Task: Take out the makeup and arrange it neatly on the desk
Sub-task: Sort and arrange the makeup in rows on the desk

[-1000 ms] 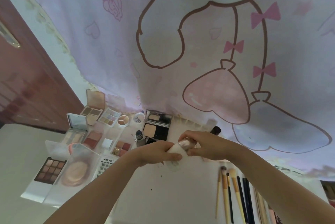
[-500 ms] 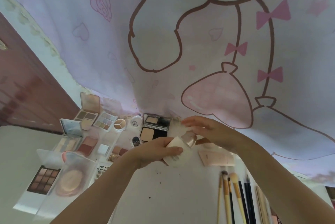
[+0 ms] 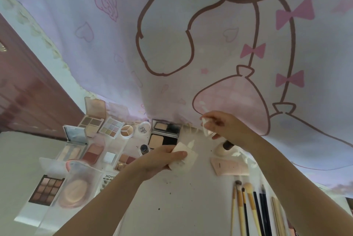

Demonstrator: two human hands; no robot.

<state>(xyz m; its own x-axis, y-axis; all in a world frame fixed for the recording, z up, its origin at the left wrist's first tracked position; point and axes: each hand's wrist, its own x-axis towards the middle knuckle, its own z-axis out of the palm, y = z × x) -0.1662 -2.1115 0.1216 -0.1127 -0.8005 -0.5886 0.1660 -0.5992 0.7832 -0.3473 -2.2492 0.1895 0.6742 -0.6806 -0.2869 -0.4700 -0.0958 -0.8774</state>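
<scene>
Left hand [image 3: 160,161]: thumb and fingers pinched on a pale, cream-coloured pad or sachet [image 3: 184,158], held just above the bench [image 3: 172,207] at centre. Right hand [image 3: 223,127]: raised at the far right, fingers curled on a small whitish piece [image 3: 206,127], likely a wrapper or cap; identity not clear. Below it, a round pale item with a dark top [image 3: 223,148], partly hidden by the wrist.

Judged step: unwrapping or separating one item before placing it. Advisable to set it in the bare centre, between the black compact [image 3: 164,134] and the pink flat tube [image 3: 230,167], square to the existing rows. Loose piece best laid aside, apart from the makeup. Open palettes [image 3: 99,123] at left and the brushes [image 3: 248,211] at near right already aligned; not to be knocked by either forearm. Dark specks on the bench noted.
</scene>
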